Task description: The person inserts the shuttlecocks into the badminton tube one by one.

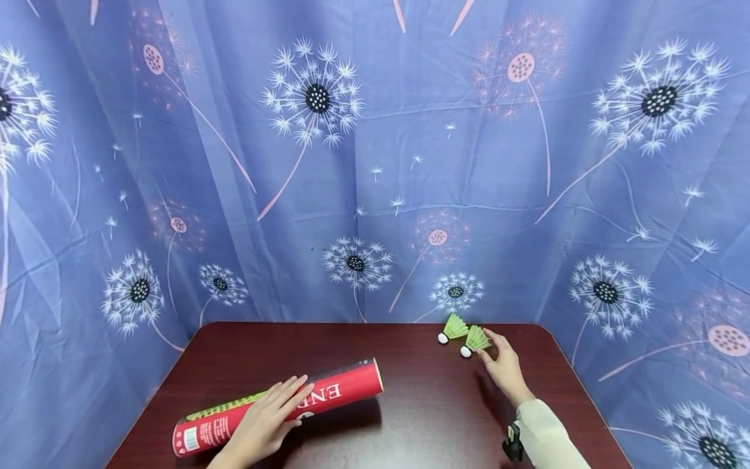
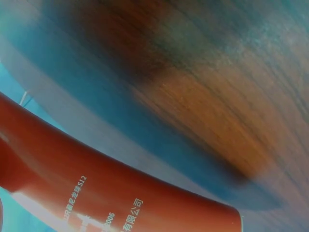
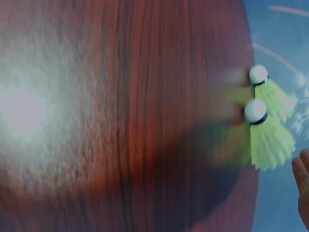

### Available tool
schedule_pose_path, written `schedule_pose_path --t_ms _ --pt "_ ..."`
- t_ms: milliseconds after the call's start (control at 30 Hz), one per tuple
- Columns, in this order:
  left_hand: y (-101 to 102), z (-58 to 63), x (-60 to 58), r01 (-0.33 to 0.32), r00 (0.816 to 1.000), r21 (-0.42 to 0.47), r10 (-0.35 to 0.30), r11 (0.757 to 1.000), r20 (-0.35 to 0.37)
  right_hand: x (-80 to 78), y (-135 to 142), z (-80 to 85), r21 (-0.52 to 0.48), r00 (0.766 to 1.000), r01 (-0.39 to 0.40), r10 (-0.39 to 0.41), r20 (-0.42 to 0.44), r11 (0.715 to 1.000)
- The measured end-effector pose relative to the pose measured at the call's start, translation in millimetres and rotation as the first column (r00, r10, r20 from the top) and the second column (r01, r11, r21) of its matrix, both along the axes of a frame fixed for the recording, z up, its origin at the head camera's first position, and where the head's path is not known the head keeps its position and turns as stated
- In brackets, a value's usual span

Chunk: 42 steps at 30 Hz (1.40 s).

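My left hand (image 1: pixel 272 413) grips a red shuttlecock tube (image 1: pixel 348 387) from above, with its fingers laid across the top and the thumb along the near side. The tube slants over the table, its right end farther back than its left, and its red wall also fills the lower part of the left wrist view. Two yellow-green shuttlecocks with white heads lie side by side near the back edge. At the nearer shuttlecock (image 1: pixel 477 339), the thumb and fingers of my right hand (image 1: pixel 505 368) are spread on either side of its skirt. Beyond it lies the other shuttlecock (image 1: pixel 454 327).
A dark reddish-brown wooden table (image 1: pixel 428 404) with rounded back corners carries everything. Blue curtains (image 1: pixel 398 163) printed with dandelions hang behind it and along both sides. A black device (image 1: pixel 512 443) is strapped at my right wrist, over a pale sleeve (image 1: pixel 551 436).
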State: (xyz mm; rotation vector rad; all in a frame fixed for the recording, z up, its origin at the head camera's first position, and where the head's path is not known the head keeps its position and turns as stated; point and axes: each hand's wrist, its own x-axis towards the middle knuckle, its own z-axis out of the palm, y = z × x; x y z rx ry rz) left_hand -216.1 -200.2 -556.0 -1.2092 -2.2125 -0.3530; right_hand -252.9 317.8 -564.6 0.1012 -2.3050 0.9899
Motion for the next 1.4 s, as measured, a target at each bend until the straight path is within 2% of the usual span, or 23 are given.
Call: schedule_pose_path --t_ms 167,367,567,667,800,933,1233,1400 --pt "1 -2.5 -0.4 0.004 1.000 0.008 -0.003 1.000 -0.014 -1.1 12 -5.2 -0.016 0.992 -0.006 0.008 0.123 1.000" --pt "2 -1.3 -0.4 0.002 1.000 0.012 -0.001 1.000 -0.012 -5.6 17 -5.4 -0.006 0.964 -0.029 0.030 0.266 1.000" --pt "3 0.4 0.2 0.005 1.000 0.013 -0.004 1.000 -0.023 -5.7 17 -10.3 -0.016 0.935 -0.027 0.031 0.354 0.999" --pt "3 -0.3 0.9 0.006 1.000 0.015 -0.005 1.000 -0.027 -3.6 16 -13.9 -0.007 0.947 0.003 -0.001 0.321 1.000" --pt "2 -1.2 1.2 0.001 1.000 0.012 -0.001 1.000 -0.020 -1.3 12 -17.3 0.011 0.973 0.053 -0.054 0.226 0.999" --pt "2 -1.3 1.5 -0.006 1.000 0.004 0.006 1.000 0.000 0.9 8 -19.8 0.015 0.979 0.103 -0.104 0.174 0.995" --pt "2 -1.1 3.1 0.011 1.000 0.004 -0.011 1.000 0.003 5.9 2 -21.4 -0.026 0.966 0.129 -0.120 0.228 0.991" --pt "2 -0.3 4.7 0.009 1.000 0.006 -0.009 1.000 -0.002 8.9 1 -20.3 -0.022 0.966 0.135 -0.126 0.225 0.991"
